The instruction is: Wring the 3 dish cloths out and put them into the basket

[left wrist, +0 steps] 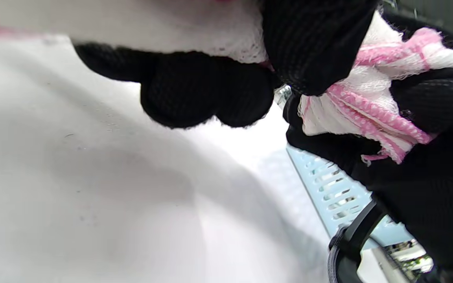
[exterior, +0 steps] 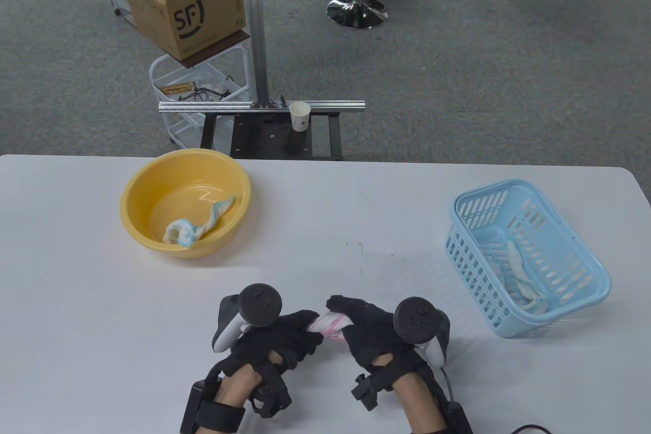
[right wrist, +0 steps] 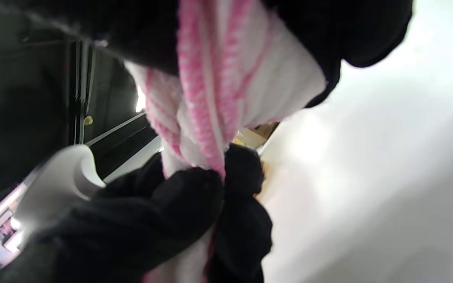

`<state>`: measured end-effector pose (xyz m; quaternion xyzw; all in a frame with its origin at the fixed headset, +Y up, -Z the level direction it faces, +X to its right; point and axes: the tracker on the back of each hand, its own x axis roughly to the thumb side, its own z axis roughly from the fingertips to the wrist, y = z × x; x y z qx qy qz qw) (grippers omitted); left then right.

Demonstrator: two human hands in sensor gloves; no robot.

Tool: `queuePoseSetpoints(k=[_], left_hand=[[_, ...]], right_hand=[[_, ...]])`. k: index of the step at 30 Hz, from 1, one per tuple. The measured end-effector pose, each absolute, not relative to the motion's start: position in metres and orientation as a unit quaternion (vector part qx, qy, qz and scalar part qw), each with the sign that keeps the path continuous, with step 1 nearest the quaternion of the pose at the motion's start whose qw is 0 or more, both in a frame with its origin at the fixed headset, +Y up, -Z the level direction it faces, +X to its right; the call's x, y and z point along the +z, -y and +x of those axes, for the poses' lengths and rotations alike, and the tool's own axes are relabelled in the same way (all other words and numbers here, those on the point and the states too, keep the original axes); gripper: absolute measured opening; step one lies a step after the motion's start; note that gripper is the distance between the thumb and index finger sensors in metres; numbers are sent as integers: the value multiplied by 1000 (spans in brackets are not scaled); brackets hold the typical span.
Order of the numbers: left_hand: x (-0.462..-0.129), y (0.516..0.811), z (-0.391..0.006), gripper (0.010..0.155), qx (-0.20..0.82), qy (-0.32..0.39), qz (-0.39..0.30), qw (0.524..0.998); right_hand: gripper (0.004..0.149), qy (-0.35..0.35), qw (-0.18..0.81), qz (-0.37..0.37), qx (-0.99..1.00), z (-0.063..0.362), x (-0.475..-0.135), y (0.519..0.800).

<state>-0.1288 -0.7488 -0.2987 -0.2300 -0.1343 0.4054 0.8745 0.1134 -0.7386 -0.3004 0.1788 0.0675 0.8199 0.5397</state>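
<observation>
Gripping pink cloth tightly: both hands' grip.

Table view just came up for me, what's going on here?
Both gloved hands grip the pink-and-white cloth above the table near its front edge, the left hand on one end and the right hand on the other, as if wringing it. One whitish cloth already lies in the blue basket on the right. A blue-and-white cloth, twisted, sits in the yellow basin on the left.
</observation>
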Motion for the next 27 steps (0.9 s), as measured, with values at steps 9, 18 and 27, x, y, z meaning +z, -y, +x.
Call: queuePoseSetpoints(k=[9,18,27], left_hand=[[-299,749,-131,63,450,141,-234,850],[-284,723,-105,80,304,217,-111,921],[-285,721,-109,62,296,179,-40,937]], right_hand=[[73,-164,643,148,734,126,-308,754],[71,-134,652,39,746,130,-310,770],[80,-138,690,16,710,134,-310,775]])
